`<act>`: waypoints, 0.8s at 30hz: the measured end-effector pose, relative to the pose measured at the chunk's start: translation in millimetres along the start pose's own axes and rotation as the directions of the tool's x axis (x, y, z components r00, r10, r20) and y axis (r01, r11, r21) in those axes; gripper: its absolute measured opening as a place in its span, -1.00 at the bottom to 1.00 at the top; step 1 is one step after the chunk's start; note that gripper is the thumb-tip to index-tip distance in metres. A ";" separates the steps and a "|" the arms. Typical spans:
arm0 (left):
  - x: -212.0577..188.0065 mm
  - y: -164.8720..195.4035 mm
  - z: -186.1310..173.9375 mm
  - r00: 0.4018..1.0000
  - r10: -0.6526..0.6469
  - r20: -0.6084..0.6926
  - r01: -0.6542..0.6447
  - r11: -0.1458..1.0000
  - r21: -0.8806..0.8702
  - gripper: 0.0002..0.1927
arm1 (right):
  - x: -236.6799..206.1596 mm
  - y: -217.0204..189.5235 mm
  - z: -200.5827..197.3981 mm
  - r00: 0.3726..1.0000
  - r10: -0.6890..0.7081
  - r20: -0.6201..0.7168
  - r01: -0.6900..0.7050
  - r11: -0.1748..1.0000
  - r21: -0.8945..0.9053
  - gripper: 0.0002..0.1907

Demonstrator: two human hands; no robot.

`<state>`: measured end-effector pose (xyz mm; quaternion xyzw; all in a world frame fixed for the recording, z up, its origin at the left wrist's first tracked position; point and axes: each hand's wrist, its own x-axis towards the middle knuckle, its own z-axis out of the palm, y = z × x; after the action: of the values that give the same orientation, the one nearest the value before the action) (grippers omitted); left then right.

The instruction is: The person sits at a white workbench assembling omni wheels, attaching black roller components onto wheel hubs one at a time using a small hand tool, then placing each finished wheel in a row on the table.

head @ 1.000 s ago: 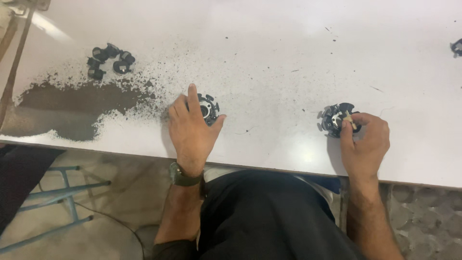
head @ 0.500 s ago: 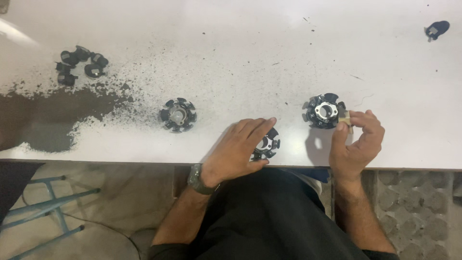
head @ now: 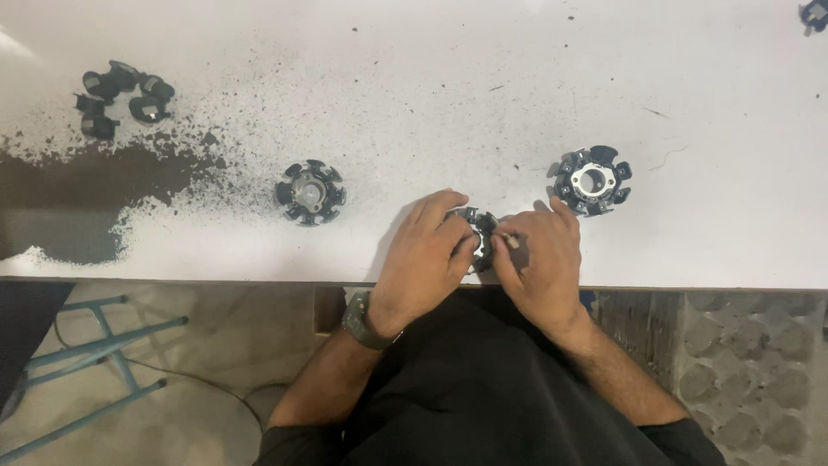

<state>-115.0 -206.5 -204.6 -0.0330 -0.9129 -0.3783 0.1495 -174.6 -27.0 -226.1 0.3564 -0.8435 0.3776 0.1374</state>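
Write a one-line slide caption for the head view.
Both hands, left hand and right hand, hold a black round part at the white table's near edge.

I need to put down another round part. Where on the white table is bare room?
Free: the stretch between the left round part and the right round part, above both hands. Crowded: the dark grit patch and small black pieces at left.

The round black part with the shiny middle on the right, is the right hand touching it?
Cannot tell. In the head view the right hand holds another black part; its fingertip reaches the round black part, no clear gap or contact.
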 end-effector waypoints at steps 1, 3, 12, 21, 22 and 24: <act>-2.3 0.3 -3.3 1.000 0.003 -0.018 -0.003 1.000 -0.004 -0.86 | -0.3 -0.3 -0.1 1.000 -0.007 0.005 0.007 1.000 0.010 -0.73; -8.4 -0.4 -13.6 0.999 0.015 -0.042 -0.016 1.000 -0.012 -0.87 | -2.5 0.4 -0.2 1.000 -0.009 0.008 0.009 1.000 0.026 -0.74; -21.1 7.7 -56.4 0.992 0.049 0.115 -0.077 0.963 0.259 -0.72 | -6.7 5.8 3.8 1.000 -0.010 0.000 0.010 0.999 0.031 -0.74; 7.3 11.5 -11.2 0.964 0.262 0.032 -0.262 0.935 0.237 -0.73 | -19.0 8.0 1.7 0.996 -0.030 -0.086 0.038 0.994 0.101 -0.67; 8.2 8.3 -8.3 0.977 0.211 0.034 -0.213 0.958 0.194 -0.72 | -20.7 8.4 1.5 0.996 -0.031 -0.082 0.040 0.994 0.106 -0.67; 7.5 3.1 -3.1 0.993 0.105 0.057 -0.110 0.989 0.101 -0.72 | -25.7 7.0 1.4 0.997 -0.023 -0.072 0.031 0.993 0.113 -0.67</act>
<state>-120.8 -206.9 -198.2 -0.0843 -0.9318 -0.3208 0.1476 -161.3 -11.9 -243.7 0.3614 -0.8103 0.4357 0.1515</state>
